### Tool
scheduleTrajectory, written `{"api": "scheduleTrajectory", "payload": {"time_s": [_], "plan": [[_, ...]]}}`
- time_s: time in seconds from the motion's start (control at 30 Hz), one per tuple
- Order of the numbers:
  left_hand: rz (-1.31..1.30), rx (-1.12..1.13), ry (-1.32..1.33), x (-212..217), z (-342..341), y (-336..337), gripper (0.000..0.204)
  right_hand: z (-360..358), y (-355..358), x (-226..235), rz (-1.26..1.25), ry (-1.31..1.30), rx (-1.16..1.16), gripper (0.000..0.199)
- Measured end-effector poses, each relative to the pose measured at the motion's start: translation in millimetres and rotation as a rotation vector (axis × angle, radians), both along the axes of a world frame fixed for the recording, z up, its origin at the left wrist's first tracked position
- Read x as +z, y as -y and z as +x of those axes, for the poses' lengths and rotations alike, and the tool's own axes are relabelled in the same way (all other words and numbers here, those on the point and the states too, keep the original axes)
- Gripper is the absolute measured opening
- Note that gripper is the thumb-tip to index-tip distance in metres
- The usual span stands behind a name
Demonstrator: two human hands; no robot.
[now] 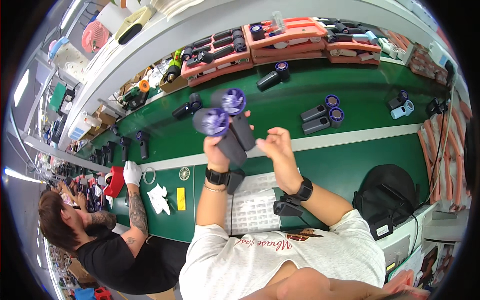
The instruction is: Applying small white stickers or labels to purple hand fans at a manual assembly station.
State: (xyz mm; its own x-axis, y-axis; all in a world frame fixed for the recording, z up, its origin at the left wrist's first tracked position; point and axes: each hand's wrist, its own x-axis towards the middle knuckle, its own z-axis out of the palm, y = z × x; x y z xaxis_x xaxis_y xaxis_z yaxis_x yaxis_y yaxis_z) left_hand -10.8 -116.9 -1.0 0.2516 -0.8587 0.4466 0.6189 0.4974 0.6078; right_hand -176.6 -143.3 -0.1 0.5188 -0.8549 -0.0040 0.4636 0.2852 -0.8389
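Two dark grey handheld fans with purple blades, a nearer fan (233,150) and a farther fan (244,131), lie side by side above the bench. My left hand (216,154) is wrapped round their handles, with part of its fingers hidden behind them. The fan heads tilt up and to the left. Just right of the handle ends is my right hand (278,148), fingers apart and nothing in it. Beneath my forearms a white sheet (252,216) with rows of small pale pieces lies on the green bench (325,155).
More handheld fans (315,119) lie across the bench. Pink trays (285,44) with fans line the back. At right is a black rounded bag-like thing (387,187). Left, a co-worker's white-gloved hand (132,173) rests near a red tape dispenser (116,181) and a yellow block (181,199).
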Motion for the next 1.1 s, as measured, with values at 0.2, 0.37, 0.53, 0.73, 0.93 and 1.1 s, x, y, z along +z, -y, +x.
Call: {"api": "scheduleTrajectory", "payload": {"time_s": [0.2, 0.37, 0.53, 0.73, 0.93, 1.1], "plan": [[0.313, 0.465, 1.78, -39.9, 50.1, 63.7, 0.05, -27.1, 23.9, 20.5, -0.27, 0.174, -0.157, 0.033], [0.231, 0.437, 2.005, -83.4, 51.9, 73.6, 0.052, -21.5, 58.2, 14.9, -0.551, -0.012, -0.159, 0.029], [0.357, 0.437, 1.414, -61.3, 59.9, 33.4, 0.045, 6.6, 140.4, -7.3, -0.836, -0.469, 0.068, 0.028], [0.601, 0.414, 0.586, -89.6, 77.9, -40.5, 0.019, 69.7, 255.2, -70.4, -1.55, -1.439, -0.177, 0.035], [0.644, 0.465, 0.451, -117.7, 89.7, -56.9, 0.017, 106.6, 318.1, -99.2, -1.397, -1.822, -0.284, 0.043], [0.637, 0.434, 0.472, -121.7, 90.2, -54.6, 0.026, 105.6, 335.5, -90.9, -1.157, -1.951, -0.346, 0.069]]}}
